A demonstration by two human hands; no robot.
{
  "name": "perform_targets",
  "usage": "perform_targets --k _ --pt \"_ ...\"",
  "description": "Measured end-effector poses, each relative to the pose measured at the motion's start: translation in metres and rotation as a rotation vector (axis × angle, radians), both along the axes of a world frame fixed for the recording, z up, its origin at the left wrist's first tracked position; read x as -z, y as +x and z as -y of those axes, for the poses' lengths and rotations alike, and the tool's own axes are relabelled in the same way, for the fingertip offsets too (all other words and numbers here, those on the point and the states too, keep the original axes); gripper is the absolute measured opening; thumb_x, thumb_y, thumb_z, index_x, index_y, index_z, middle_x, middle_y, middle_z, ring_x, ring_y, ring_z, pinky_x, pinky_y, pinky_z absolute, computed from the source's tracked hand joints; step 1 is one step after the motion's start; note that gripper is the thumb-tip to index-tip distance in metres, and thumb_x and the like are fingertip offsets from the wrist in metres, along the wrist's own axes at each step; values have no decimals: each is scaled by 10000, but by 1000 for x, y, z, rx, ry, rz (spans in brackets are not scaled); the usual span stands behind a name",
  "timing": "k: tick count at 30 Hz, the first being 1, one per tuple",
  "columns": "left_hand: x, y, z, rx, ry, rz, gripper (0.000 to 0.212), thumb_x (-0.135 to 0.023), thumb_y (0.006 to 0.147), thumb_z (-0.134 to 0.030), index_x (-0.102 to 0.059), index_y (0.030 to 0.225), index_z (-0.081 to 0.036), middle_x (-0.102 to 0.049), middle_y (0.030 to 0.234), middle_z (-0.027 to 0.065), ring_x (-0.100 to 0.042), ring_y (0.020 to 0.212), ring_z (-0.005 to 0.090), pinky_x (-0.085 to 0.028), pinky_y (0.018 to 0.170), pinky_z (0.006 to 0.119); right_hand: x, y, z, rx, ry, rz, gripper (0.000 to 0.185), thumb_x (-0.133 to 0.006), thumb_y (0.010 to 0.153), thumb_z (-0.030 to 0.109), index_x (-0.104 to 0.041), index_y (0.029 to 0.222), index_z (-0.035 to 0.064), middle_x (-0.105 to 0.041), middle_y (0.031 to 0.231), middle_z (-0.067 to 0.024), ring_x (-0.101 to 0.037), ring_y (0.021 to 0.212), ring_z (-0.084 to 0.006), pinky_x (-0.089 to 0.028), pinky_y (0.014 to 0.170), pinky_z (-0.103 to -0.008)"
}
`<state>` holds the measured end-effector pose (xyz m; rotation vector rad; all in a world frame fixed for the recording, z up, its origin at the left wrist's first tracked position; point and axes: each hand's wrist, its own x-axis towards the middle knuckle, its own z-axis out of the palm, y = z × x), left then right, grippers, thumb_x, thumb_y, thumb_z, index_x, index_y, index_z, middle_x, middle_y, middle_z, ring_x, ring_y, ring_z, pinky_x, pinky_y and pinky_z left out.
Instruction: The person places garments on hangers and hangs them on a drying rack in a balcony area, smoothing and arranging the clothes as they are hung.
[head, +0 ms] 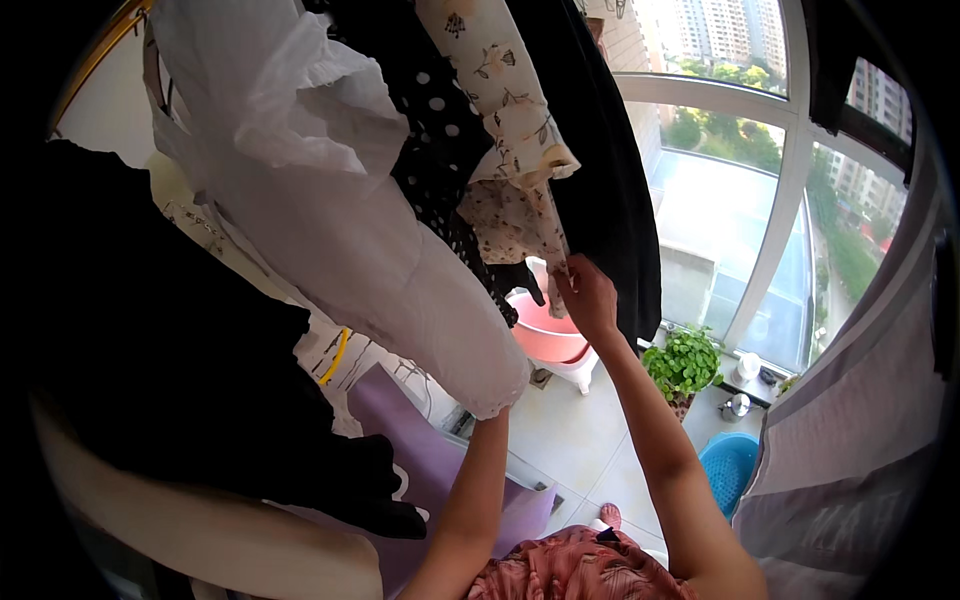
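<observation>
Several garments hang in front of me. My right hand [589, 296] pinches the lower edge of a floral garment [510, 217], beside a long black garment [600, 172]. My left forearm goes up behind the hem of a white sheer garment [360, 232], which hides my left hand; what it touches cannot be seen. Between the white and floral pieces hangs a black garment with white polka dots [439, 112]. A cream floral sleeve [499, 82] lies above the pinched cloth. On the left hangs a large black garment [165, 352].
Below are a pink basin [551, 334] on a white stand, a leafy potted plant [682, 364], a metal pot [735, 407] and a blue plastic basket [729, 469]. A purple sheet [420, 457] lies low on the left. Windows stand to the right, with a sheer curtain [855, 427].
</observation>
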<state>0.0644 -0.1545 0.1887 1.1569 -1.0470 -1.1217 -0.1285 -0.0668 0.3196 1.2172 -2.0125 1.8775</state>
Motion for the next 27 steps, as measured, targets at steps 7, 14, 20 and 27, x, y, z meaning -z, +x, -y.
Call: perform_targets --k 7,14,20,27 --pt "10 -16 -24 124 50 -15 287 -586 915 -194 -560 1118 7 -588 1095 92 -544 1004 194 -420 896 325 7 10 -38 -150 107 -14 296 -667 815 216 -608 1061 62 -642 957 -106 -636 781 -266 -501 680 -360" --pt "10 -51 -39 235 50 23 267 -574 921 -174 -553 1114 9 -586 1085 95 -546 986 188 -429 878 321 19 7 -63 -211 13 29 270 -593 883 145 -589 1125 25 -638 1045 -128 -649 813 -215 -510 645 -307" --pt "-1 -79 -109 258 -364 242 209 -577 907 -121 -547 1067 10 -587 1024 98 -554 911 184 -446 825 305 36 -47 -77 347 -284 40 101 -590 859 -2 -602 945 50 -589 917 -67 -574 706 -138 -456 575 -247" --pt "-49 -174 -116 544 -772 212 396 -621 844 -40 -466 1205 4 -517 1194 156 -530 1025 258 -455 818 342 50 -118 -48 331 -167 -48 354 -743 740 54 -587 1058 66 -580 1045 -76 -570 899 -219 -470 765 -327"
